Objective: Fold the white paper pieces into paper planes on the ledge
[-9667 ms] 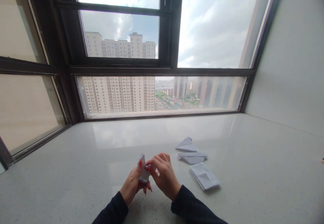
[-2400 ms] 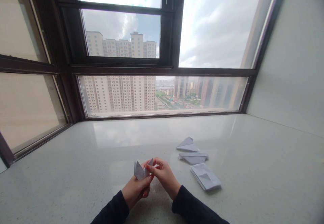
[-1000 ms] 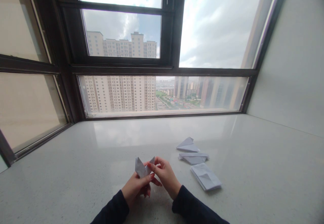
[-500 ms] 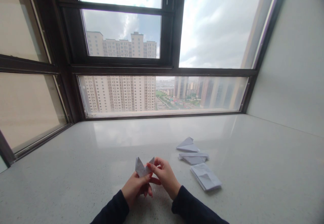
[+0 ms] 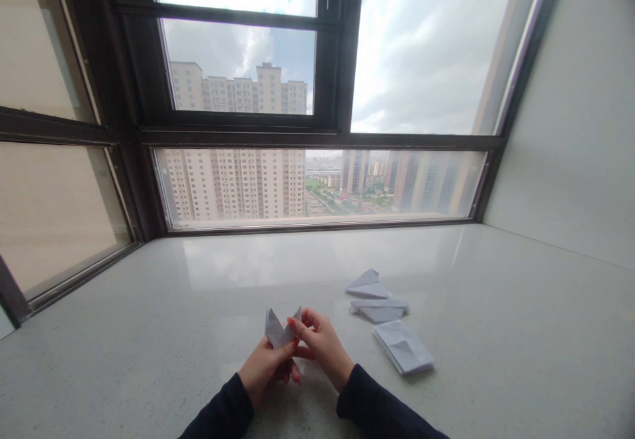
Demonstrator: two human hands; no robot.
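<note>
A small piece of folded white paper (image 5: 278,333) with two upright points stands between my hands, a V-shaped notch between the points. My left hand (image 5: 268,365) grips its lower part, thumb across the front; some of its fingers curl below. At the right point, my right hand (image 5: 322,343) pinches the paper between thumb and fingers. The back of the paper and the fingertips behind it are hidden.
Right of my hands lie a folded paper plane (image 5: 368,283), a flat folded paper piece (image 5: 380,310) and a thicker wad of folded paper (image 5: 404,348). They rest on a glossy pale sill (image 5: 149,307). Dark window frames (image 5: 317,140) border it behind.
The right point of the folded paper has shifted very slightly inward under my right fingers. Otherwise both hands and the other papers look the same.
</note>
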